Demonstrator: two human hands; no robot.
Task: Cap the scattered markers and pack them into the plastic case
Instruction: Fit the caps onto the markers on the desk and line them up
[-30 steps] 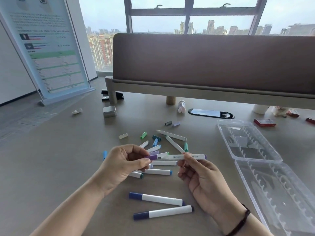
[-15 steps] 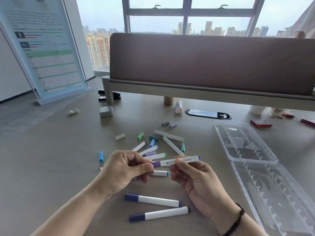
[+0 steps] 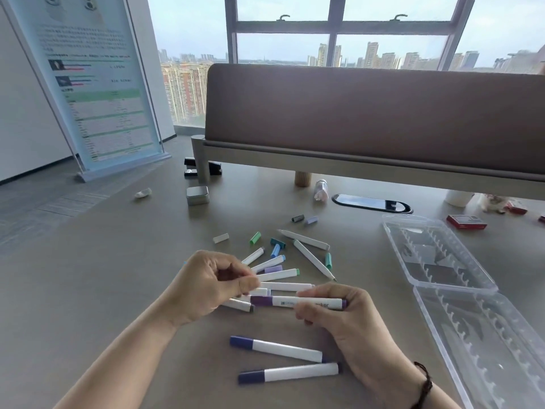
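Progress early: right hand (image 3: 339, 317) grips capped purple marker (image 3: 298, 301); left hand (image 3: 206, 286) pinches nothing visible; beyond, loose caps (image 3: 255, 238); right of grip, plastic case (image 3: 436, 255) empty.

The plastic case (image 3: 442, 255) is clear and glossy. The markers' (image 3: 287, 349) barrels look like smooth white plastic. The worktop (image 3: 103, 290) is matt grey; the small tin (image 3: 197, 195) is brushed metal.

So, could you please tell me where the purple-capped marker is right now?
In the head view, the purple-capped marker lies level in the right hand, centre frame, just above the two dark-blue-capped markers on the table.
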